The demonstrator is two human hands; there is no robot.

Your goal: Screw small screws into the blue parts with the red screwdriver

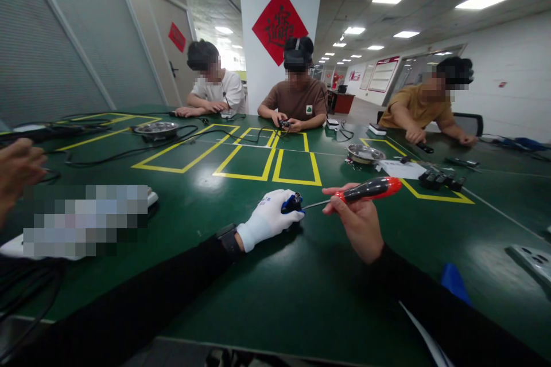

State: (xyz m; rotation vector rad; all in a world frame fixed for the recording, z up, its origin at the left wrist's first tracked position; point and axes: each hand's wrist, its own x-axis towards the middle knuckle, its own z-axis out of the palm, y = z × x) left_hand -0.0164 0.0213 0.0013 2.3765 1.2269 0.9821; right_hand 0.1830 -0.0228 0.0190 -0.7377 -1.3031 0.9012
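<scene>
My left hand [271, 218], in a white glove, is closed around a small black and blue part [293, 203] just above the green table [241, 309]. Much of that part is hidden by the glove, so its kind does not show. In my bare right hand [359, 221] is a screwdriver [370, 189] with a red and black handle, the fingers wrapped about the front of the grip. Its thin shaft points left, and the tip meets or nearly meets the right side of the part. Whether a screw sits there is too small to see.
Metal bowls [365, 153] stand farther back, with several black pieces [441, 178] beside a paper sheet [402, 169]. Cables [129, 157] cross the left side. Three people sit opposite; another person's hand [19, 169] enters at left. A power strip [531, 261] lies at right.
</scene>
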